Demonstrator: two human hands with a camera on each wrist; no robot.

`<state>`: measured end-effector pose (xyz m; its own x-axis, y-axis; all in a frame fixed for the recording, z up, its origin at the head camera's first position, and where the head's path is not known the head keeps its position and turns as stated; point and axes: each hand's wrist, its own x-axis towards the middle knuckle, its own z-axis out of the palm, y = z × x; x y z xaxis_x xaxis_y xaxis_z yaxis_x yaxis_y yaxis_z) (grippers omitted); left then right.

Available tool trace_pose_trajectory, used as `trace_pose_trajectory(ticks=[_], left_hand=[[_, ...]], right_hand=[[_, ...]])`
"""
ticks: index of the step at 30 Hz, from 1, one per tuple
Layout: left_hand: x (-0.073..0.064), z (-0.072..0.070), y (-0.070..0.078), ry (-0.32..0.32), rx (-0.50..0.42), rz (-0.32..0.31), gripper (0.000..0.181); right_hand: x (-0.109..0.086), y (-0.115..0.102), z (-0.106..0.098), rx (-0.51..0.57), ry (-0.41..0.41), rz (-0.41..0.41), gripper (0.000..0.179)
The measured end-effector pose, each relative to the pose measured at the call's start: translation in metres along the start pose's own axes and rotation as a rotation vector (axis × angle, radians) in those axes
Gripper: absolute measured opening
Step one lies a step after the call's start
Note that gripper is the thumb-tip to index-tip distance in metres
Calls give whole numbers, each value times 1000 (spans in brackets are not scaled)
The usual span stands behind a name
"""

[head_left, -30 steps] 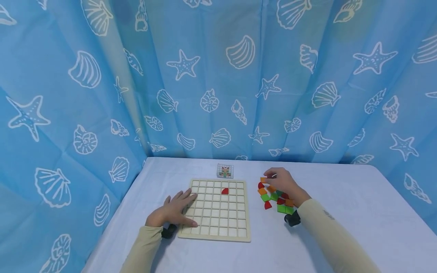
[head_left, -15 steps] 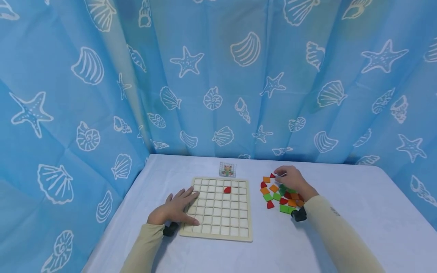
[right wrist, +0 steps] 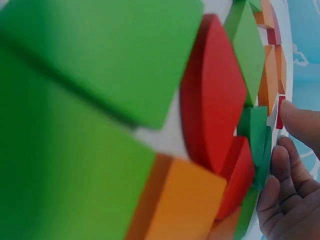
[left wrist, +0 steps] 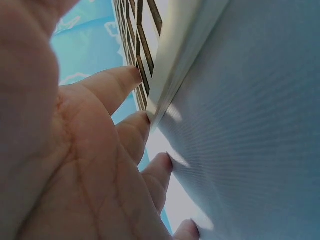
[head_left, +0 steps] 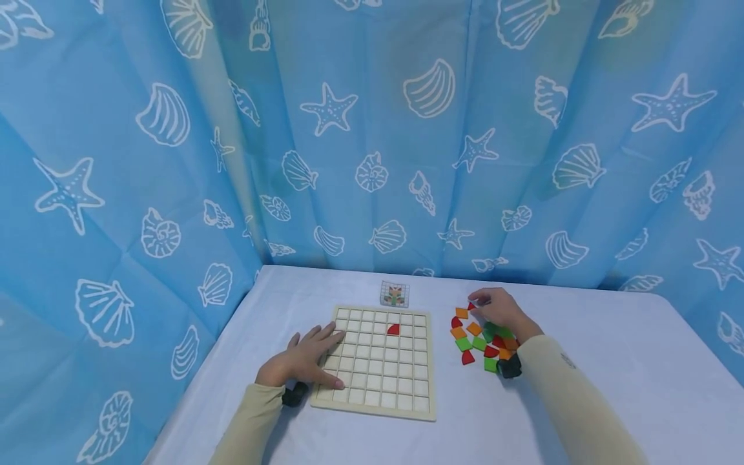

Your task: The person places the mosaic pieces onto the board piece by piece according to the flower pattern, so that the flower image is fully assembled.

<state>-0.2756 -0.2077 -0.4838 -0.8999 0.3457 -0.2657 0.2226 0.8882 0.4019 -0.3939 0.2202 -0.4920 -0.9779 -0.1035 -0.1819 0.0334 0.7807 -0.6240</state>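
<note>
1. One board [head_left: 383,371]: lies flat on the white tabletop [head_left: 453,433], gridded in pale squares.
2. Red quarter-circle [head_left: 393,330]: sits in the board's second row from the far edge.
3. Loose pieces [head_left: 479,343]: lie scattered on the tabletop just right of the board, coloured red, orange and green, some touching, some partly hidden by the right hand [head_left: 501,311].
4. Left hand: [left wrist: 95,160] rests released across the board's left side, fingers spread; sets thumb and nearest fingertips on the grid, extends the others past the rim.
5. Right hand: bends its fingers, fingertips right at a red piece [head_left: 471,307] at the scatter's far end; cannot tell whether pinching or merely touching.
6. Card [head_left: 394,295]: lies just beyond the board, bears a small coloured pattern.
7. Curtain [head_left: 372,213]: hangs behind, blue with white shells and starfish.
</note>
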Motion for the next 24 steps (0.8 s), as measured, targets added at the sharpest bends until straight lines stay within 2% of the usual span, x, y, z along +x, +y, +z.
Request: trace_pose_trajectory(ticks=[9, 19, 24], left_hand=[[2, 3, -3, 5, 15, -6, 107], [2, 0, -2, 12, -1, -11, 107], [2, 1, -3, 4, 0, -7, 107]], right_hand=[[3, 2, 3, -15, -2, 21, 36], [1, -6, -3, -36, 45, 4, 26], [-1, -11, 0, -54, 48, -5, 26]])
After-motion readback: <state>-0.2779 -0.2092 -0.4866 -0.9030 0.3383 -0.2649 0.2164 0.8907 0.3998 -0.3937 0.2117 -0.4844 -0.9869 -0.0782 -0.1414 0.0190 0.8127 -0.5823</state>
